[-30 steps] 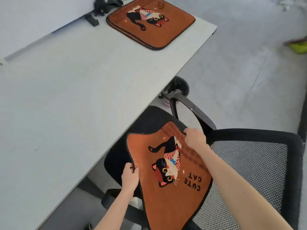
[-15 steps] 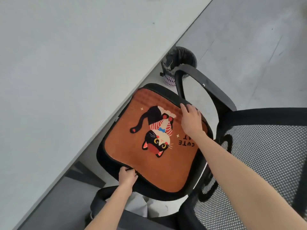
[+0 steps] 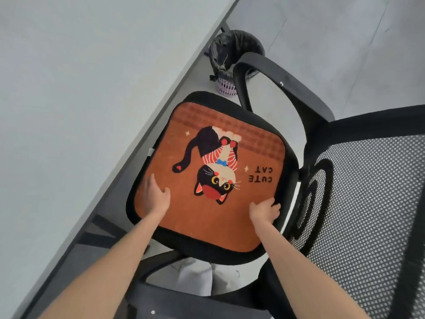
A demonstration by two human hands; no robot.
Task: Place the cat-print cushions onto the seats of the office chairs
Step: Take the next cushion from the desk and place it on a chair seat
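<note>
the square orange cat-print cushion [image 3: 213,178] lies flat on the black padded seat [image 3: 207,252] of the mesh-backed office chair [image 3: 368,203], just beside the pale grey table [image 3: 80,100]. the left hand [image 3: 157,196] rests on it, grip relaxed and flat. the right hand [image 3: 264,211] has its grip curled over the cushion's edge by the backrest.

Black office chair seat [image 3: 232,254] beside a pale grey desk [image 3: 80,100], carrying an orange cat-print cushion [image 3: 207,217] flat inside its rim. Grey floor [image 3: 333,24] beyond, bearing a small bin [image 3: 226,88], probably lined with a dark bag.
</note>
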